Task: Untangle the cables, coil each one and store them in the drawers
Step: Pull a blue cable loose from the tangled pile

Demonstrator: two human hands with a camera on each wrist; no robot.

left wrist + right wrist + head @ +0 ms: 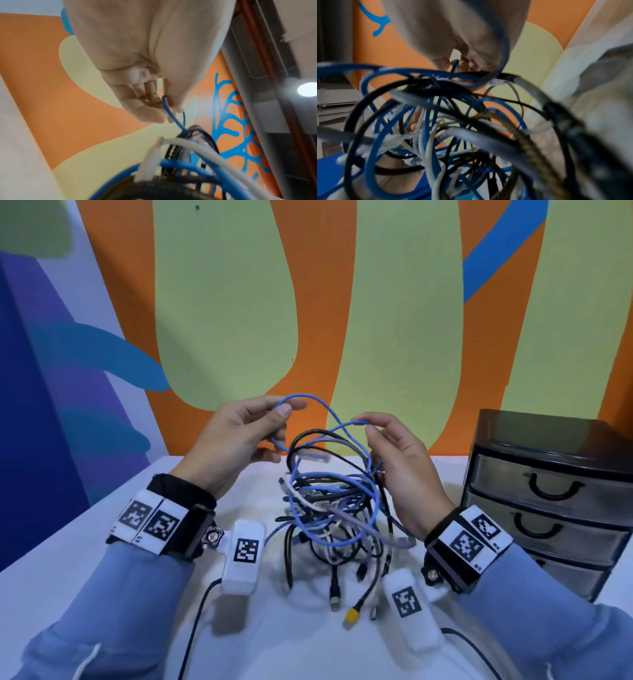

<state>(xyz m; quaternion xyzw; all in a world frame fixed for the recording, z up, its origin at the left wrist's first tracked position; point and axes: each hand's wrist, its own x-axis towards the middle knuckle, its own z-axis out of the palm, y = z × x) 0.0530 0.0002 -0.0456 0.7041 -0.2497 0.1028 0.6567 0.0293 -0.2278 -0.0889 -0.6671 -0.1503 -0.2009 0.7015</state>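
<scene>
A tangle of blue, black, grey and white cables (pixel 334 508) hangs partly lifted over the white table (pixel 301 642). My left hand (pixel 239 433) pinches a loop of the thin blue cable (pixel 308 400) between thumb and fingers, seen close in the left wrist view as the blue cable (pixel 169 112). My right hand (pixel 397 450) pinches the same blue cable further along, at the top of the bundle. In the right wrist view the tangle (pixel 453 128) fills the frame and hides most of the fingers. A yellow connector (pixel 351 617) dangles near the table.
A dark set of drawers (pixel 551 501) with three closed drawers stands at the right, against the painted wall (pixel 239 302). White camera units (pixel 243 556) hang under both wrists, each trailing a black lead across the near table.
</scene>
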